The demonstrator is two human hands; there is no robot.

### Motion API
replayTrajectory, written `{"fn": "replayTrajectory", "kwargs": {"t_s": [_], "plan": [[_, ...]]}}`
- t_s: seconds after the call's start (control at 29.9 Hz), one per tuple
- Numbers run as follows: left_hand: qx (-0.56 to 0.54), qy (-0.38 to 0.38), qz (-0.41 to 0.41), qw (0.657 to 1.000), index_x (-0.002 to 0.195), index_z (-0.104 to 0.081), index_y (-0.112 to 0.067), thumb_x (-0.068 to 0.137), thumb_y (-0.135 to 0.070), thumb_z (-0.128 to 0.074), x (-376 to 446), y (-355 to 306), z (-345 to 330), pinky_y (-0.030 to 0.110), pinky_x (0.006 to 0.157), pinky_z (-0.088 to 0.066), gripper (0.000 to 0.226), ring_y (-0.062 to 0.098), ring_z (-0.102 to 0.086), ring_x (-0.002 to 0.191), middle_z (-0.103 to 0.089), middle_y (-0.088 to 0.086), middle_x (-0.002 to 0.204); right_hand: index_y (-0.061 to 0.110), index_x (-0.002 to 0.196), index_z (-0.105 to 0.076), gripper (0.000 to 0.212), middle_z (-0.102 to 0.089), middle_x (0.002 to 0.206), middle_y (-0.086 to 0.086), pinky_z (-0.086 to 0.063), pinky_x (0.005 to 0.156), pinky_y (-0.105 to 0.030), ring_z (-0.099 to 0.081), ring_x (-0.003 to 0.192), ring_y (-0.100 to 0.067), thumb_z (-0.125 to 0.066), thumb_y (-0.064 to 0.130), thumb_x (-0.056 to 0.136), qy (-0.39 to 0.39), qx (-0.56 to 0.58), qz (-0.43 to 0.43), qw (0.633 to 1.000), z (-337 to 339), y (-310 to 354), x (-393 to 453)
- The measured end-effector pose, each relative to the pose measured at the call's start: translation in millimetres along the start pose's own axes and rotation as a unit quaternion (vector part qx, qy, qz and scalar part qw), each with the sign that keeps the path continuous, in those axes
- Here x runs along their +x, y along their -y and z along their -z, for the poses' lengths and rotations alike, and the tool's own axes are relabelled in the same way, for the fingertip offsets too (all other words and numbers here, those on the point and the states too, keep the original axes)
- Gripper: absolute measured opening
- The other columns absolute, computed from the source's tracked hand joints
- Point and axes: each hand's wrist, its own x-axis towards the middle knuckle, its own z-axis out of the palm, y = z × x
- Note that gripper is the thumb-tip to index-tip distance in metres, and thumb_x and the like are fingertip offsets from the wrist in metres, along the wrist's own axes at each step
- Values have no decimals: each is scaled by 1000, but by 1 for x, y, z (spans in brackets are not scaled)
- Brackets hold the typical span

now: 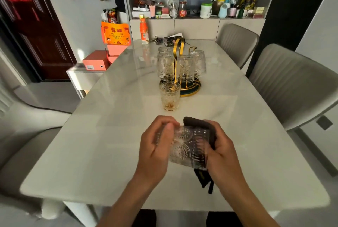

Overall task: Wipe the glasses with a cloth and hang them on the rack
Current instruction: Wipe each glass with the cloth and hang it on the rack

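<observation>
Two hands work over a pale marble table (pixel 102 135). The left hand (pixel 155 150) has its fingers curled around one end of a patterned clear glass (pixel 186 146), which lies on its side in the air between the hands, above the near part of the table. The right hand (pixel 222 153) grips the other end of that glass through a dark cloth (pixel 201 126); the cloth wraps over the top of the glass end and a corner of it with a small label hangs down below the hand. The motion blur on the glass hides exactly where the fingertips sit.

Farther along the table stands one more glass (pixel 170 96) of the same pattern, upright, with a little amber liquid at the bottom. It is just in front of the rack (pixel 190 87), which has a round dark base with a gold rim and gold hooks. Four glasses (pixel 184 68) hang upside down on the rack. That makes six glasses in all: one held, one standing, four hung.

At the far end of the table is one orange bottle (pixel 144 31). Two grey chairs (pixel 285 84) stand along the right side. A shelf (pixel 197 17) behind holds many bottles and jars.
</observation>
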Motion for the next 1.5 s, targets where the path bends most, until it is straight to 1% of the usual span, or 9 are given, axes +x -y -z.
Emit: {"fn": "replayTrajectory", "kwargs": {"t_s": [0.13,0.3,0.47,0.63,0.8,0.97,1.1,1.27,1.5], "plan": [[-12,82,306,949,85,-75,-24,102,-44,-53,24,-9,9,31,71,-54,35,12,-75,79,-78,-5,87,44,116,-59,35,-64,113,36,-50,91,-27,-62,103,-4,-50,20,92,-32,-163,88,982,5,11,3],[-29,-3,-68,997,99,-67,-26,102,-36,-46,4,-16,0,27,71,-56,23,13,-69,88,-70,-7,95,38,119,-71,43,-77,112,2,-64,63,-46,-77,91,-29,-60,5,93,-33,243,-123,962,-14,17,-2],[2,133,237,962,82,-72,-33,104,-42,-45,33,-28,18,30,51,-58,36,10,-74,67,-75,-10,76,34,126,-63,37,-74,112,13,-46,50,-8,-67,64,0,-50,15,98,-32,17,0,999,8,18,1],[-61,47,-76,994,106,-65,-28,100,-32,-52,7,-27,-3,17,75,-52,15,1,-65,89,-68,-17,98,37,117,-72,38,-79,103,-4,-60,51,-35,-77,70,-29,-60,10,92,-46,252,-105,961,-9,18,-5],[-26,178,182,967,99,-66,-27,100,-49,-49,33,-37,11,29,59,-59,29,7,-73,72,-74,-11,83,32,121,-67,40,-75,117,8,-61,61,-29,-74,85,-9,-54,6,93,-74,24,36,996,14,21,-1],[-61,33,-84,994,101,-65,-27,98,-34,-53,14,-33,-13,21,72,-54,15,8,-66,84,-68,-10,94,32,124,-69,45,-76,113,-4,-63,58,-44,-78,82,-30,-59,3,91,-29,203,-51,978,9,26,2],[-56,138,205,967,102,-72,-30,84,-60,-55,33,-26,1,32,75,-62,39,9,-74,90,-77,-7,98,37,119,-63,37,-73,114,10,-61,74,-40,-72,96,-21,-52,14,93,-76,-47,52,995,21,27,4],[-44,-11,-109,993,104,-64,-24,98,-33,-52,3,-23,-9,25,76,-54,16,13,-67,90,-68,-3,99,35,118,-72,39,-77,107,-3,-63,55,-43,-78,82,-31,-56,6,96,-19,218,-91,971,-3,23,-2],[-94,16,110,989,98,-66,-21,100,-37,-58,21,-24,6,23,67,-57,18,10,-73,82,-74,-5,87,29,121,-70,30,-77,110,2,-60,58,-31,-76,83,-22,-56,12,100,-50,98,-51,993,4,17,-2]]}}
